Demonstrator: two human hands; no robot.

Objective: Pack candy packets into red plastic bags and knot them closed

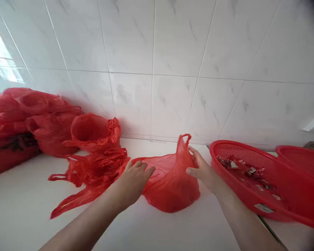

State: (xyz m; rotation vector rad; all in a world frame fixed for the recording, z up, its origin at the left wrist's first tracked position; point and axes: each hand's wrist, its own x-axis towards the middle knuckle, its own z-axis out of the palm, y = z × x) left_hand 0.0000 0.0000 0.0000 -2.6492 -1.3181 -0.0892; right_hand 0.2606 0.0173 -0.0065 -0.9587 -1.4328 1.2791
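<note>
On the desk (pixel 172 232), our left hand (pixel 134 179) and right hand (pixel 202 169) flank the red bag (pixel 174 190); the right grip is spread apart, the left we cannot tell.

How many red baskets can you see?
2: one basket holding small items, right of the right hand; the other basket beside it at the picture's right edge. More may be hidden.
</note>
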